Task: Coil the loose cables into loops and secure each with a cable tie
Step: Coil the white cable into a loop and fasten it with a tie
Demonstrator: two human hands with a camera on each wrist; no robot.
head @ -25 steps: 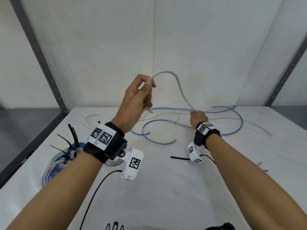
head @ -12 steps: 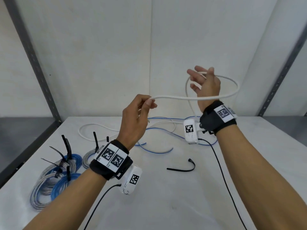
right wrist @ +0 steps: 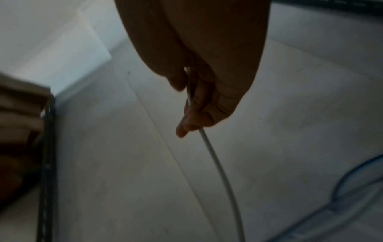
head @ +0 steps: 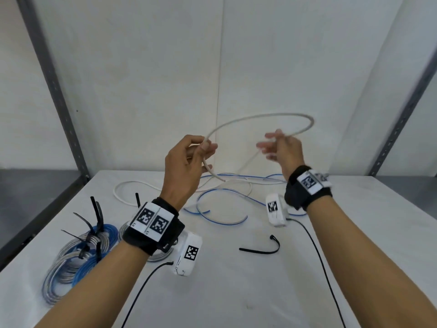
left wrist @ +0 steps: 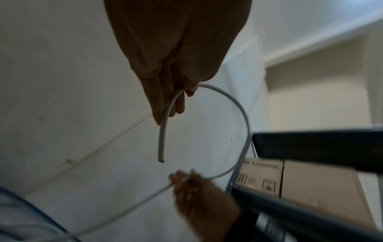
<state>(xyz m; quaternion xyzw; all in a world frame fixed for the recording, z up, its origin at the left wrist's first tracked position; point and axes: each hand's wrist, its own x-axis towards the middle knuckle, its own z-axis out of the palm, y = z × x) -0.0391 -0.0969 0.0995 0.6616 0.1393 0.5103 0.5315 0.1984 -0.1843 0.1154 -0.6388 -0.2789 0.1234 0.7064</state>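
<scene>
Both hands are holding the white cable (head: 272,118) up in the air above the far half of the white table (head: 236,292). The left hand (head: 186,166) is pinching it near its cut end, which is hanging down past the fingers (left wrist: 163,98). From there the cable is arcing in one open loop over to the right hand (head: 283,150), whose curled fingers (right wrist: 199,114) are gripping it; the rest is trailing down to the table, among loose blue cable (head: 220,218). A black cable tie (head: 260,248) is lying on the table nearer the person than those strands. Finished tied coils (head: 80,254) are sitting at the table's left edge.
</scene>
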